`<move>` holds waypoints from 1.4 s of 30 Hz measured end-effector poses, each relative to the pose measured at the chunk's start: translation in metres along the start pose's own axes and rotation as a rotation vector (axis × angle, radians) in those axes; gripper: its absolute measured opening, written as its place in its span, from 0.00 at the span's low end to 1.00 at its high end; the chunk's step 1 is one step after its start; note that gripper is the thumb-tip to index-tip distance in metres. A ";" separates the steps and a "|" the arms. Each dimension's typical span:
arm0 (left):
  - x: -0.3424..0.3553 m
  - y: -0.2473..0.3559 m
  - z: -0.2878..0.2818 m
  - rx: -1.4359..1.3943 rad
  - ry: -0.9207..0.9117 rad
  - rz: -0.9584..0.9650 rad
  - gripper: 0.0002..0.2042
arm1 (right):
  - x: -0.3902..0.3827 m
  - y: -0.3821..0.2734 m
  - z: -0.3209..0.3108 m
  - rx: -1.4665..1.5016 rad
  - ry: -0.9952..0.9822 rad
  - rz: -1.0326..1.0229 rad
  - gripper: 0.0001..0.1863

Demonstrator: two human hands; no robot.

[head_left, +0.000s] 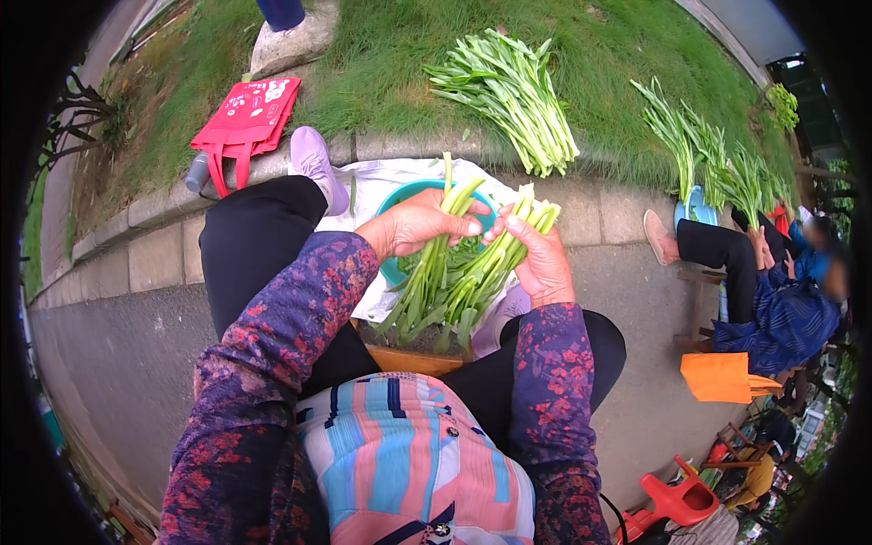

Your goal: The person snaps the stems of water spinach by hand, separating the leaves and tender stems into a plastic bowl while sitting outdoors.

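Note:
My left hand (413, 223) is closed round a few long-stemmed leafy greens (429, 283), pale stems up and leaves hanging toward me. Beside it, my right hand (541, 262) grips a thicker bunch of the same greens (479, 283), its stem ends fanning out above the fingers. The fingertips of both hands come close together between the bunches. Beneath them stands a teal basin (396, 193) with bits of green leaf inside, partly hidden by my hands and the greens. A white sheet (363, 179) lies under the basin.
A large pile of greens (522, 104) lies on the grass beyond the kerb. Left are a red tote bag (245, 118) and a grey bottle (197, 173). At right, a seated person (772, 300) handles greens near a blue basin (696, 207); an orange bag (722, 376) hangs nearby.

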State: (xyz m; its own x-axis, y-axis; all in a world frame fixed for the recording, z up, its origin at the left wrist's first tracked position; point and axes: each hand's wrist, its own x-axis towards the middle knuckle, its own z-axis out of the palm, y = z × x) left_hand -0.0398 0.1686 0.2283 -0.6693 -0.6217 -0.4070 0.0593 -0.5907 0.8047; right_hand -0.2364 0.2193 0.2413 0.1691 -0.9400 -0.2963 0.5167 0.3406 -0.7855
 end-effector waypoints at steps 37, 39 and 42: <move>0.005 0.009 0.018 -0.266 -0.028 0.069 0.20 | 0.003 0.019 0.025 -0.319 0.151 -0.029 0.14; 0.004 0.007 0.015 -0.258 -0.052 0.037 0.21 | 0.003 0.021 0.029 -0.283 0.140 -0.037 0.15; 0.005 0.003 0.012 -0.189 -0.082 0.057 0.21 | 0.002 0.018 0.029 -0.301 0.141 0.015 0.15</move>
State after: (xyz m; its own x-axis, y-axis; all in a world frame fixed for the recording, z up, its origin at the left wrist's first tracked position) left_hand -0.0519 0.1697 0.2334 -0.7185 -0.6176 -0.3199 0.2315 -0.6460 0.7274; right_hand -0.2020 0.2232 0.2424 0.0462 -0.9300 -0.3646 0.2400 0.3647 -0.8997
